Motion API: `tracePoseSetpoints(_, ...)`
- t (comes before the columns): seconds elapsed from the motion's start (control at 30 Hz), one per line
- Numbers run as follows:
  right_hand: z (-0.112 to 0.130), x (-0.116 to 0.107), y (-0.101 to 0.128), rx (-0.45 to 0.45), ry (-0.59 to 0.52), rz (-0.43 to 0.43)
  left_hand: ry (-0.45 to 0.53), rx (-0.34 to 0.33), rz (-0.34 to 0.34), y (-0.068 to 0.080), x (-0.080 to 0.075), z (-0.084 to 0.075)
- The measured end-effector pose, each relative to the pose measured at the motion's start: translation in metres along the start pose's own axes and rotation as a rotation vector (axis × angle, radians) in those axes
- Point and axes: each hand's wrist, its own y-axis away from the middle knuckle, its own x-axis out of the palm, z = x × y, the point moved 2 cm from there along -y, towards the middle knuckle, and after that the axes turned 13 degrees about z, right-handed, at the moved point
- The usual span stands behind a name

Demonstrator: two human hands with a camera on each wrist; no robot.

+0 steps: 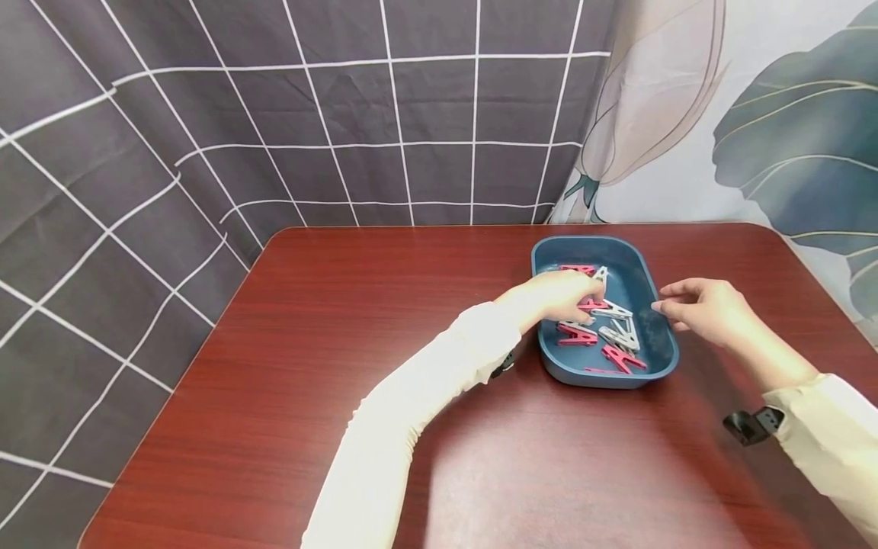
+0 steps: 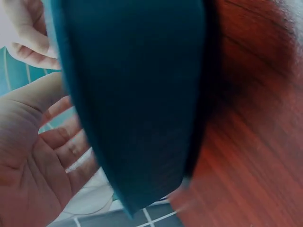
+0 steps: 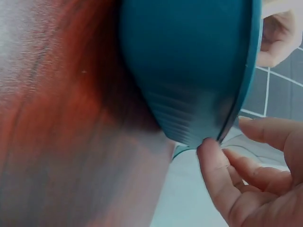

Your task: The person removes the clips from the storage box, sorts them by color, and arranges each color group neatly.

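Observation:
A blue plastic basin [image 1: 623, 276] stands on the table, holding several red clothespins [image 1: 578, 335] and several white clothespins [image 1: 620, 333]. My left hand [image 1: 565, 295] reaches over the basin's left rim, above the clothespins. In the left wrist view its fingers [image 2: 71, 147] look loosely extended; the rim hides their tips, and no clothespin shows in them. Just outside the right rim is my right hand [image 1: 709, 309], thumb and fingers slightly bent and apart. In the right wrist view its thumb [image 3: 214, 163] is at the basin's edge; whether it touches is unclear.
The dark red wooden table [image 1: 329, 320] extends left and in front of the basin. Behind it hangs a grey cloth with white grid lines [image 1: 439, 103], and a leaf-patterned cloth [image 1: 754, 152] hangs at the right. Dark straps [image 1: 753, 425] circle the wrists.

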Motion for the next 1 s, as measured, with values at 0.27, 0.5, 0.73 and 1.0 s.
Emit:
tracePoseSetpoints(0.27, -0.009, 0.007, 0.0, -0.018, -0.093, 0.007, 0.02, -0.087, 0.044, -0.016, 0.013, 0.003)
tracePoseSetpoints(0.5, -0.013, 0.008, -0.001, -0.016, -0.141, 0.035, 0.004, -0.115, 0.057, -0.024, 0.019, 0.005)
tracePoseSetpoints(0.73, -0.011, 0.009, -0.003, -0.019, -0.141, 0.037, 0.004, -0.174, 0.046, -0.025, 0.023, 0.004)
tracePoseSetpoints(1.0, -0.012, 0.009, -0.002, -0.009, -0.124, 0.032, -0.023, -0.193, 0.037, -0.026, 0.025, 0.002)
